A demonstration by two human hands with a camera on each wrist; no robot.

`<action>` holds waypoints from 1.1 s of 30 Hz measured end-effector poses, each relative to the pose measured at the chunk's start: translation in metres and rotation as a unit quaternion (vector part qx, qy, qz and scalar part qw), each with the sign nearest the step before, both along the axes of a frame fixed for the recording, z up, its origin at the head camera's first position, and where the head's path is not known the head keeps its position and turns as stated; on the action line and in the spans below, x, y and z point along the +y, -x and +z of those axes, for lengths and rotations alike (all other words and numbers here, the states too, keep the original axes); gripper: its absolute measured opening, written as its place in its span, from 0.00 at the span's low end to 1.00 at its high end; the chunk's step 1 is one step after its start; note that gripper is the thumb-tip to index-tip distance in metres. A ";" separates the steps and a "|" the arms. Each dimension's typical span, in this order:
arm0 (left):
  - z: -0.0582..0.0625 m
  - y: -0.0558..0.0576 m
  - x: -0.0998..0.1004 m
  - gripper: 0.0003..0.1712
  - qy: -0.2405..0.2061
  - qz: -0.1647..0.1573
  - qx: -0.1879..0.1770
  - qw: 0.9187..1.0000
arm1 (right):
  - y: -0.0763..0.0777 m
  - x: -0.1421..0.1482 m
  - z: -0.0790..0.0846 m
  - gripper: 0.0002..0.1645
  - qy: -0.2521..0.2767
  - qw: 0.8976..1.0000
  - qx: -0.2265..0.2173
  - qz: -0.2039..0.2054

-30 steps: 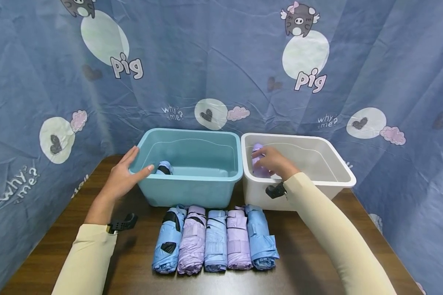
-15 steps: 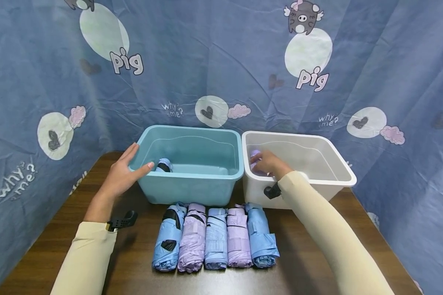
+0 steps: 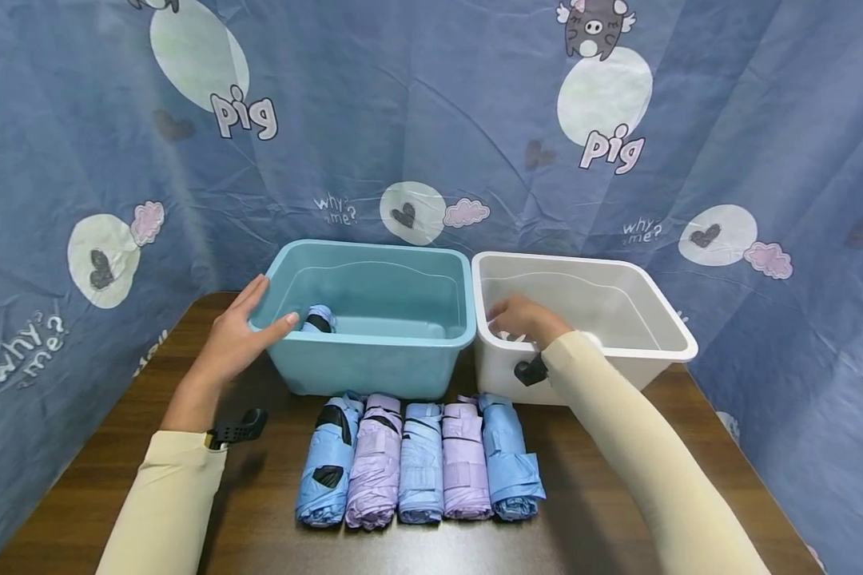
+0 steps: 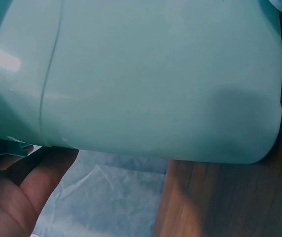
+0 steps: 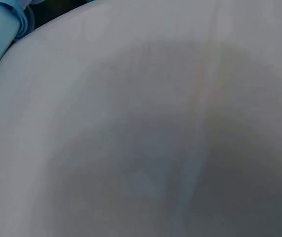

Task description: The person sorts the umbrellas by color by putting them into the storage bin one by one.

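Note:
My left hand (image 3: 237, 339) rests at the left end of the teal bin (image 3: 374, 341), fingers straight along its outer side and thumb at the front rim. In the left wrist view, the fingers (image 4: 47, 173) reach behind the rim. My right hand (image 3: 521, 315) dips into the left part of the white bin (image 3: 618, 352), its fingers curled downward. The purple folded umbrella it held is hidden beneath it. Inside the teal bin, near its left corner, lies a blue folded umbrella (image 3: 320, 318) with a black band. The right wrist view shows only blurred white bin wall (image 5: 131, 98).
Several folded umbrellas, blue (image 3: 420, 471) and purple (image 3: 466, 471), lie in a row on the brown table (image 3: 259, 511) before the bins. The two bins stand side by side. A blue printed curtain (image 3: 417, 120) hangs close behind.
My right hand has gone lower into the white bin with the purple folded umbrella, which has dropped out of sight. The left hand stays at the teal bin.

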State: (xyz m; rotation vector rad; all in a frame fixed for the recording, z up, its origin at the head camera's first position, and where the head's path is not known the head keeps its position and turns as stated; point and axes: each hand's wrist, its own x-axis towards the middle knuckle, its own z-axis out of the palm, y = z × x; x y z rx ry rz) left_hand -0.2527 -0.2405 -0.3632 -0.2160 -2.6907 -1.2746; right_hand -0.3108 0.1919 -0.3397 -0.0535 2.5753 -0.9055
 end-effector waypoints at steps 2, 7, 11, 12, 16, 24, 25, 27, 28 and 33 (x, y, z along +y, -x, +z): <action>0.000 0.000 0.000 0.54 0.001 0.001 -0.001 1.000 | 0.000 0.000 0.000 0.26 -0.010 1.000 -0.008 0.003; 0.001 0.000 0.001 0.54 0.004 0.001 0.002 1.000 | 0.000 0.002 0.001 0.26 -0.002 1.000 -0.022 0.011; 0.001 0.000 0.001 0.53 0.006 -0.003 0.008 1.000 | -0.001 0.004 0.003 0.26 0.012 1.000 -0.018 0.010; 0.001 0.000 0.001 0.53 0.006 -0.003 0.007 1.000 | -0.001 0.004 0.003 0.26 0.017 1.000 -0.014 0.010; 0.001 0.000 0.001 0.53 0.006 -0.005 0.005 1.000 | -0.002 0.005 0.005 0.26 0.057 0.998 -0.006 0.000; 0.001 0.000 0.000 0.53 0.002 0.000 -0.002 1.000 | -0.007 0.005 0.012 0.26 0.135 0.990 0.023 -0.017; 0.000 0.000 -0.001 0.53 0.001 0.001 -0.004 1.000 | -0.008 0.005 0.013 0.26 0.139 0.990 0.027 -0.017; 0.000 -0.001 -0.001 0.54 -0.002 0.003 -0.007 1.000 | -0.011 0.006 0.014 0.26 0.143 0.989 0.037 -0.013; -0.001 -0.001 -0.001 0.54 -0.002 0.004 -0.008 1.000 | -0.013 0.006 0.015 0.26 0.145 0.989 0.040 -0.010; 0.001 -0.001 0.000 0.54 -0.001 0.005 -0.005 1.000 | -0.022 0.014 0.024 0.26 0.168 0.984 0.051 -0.002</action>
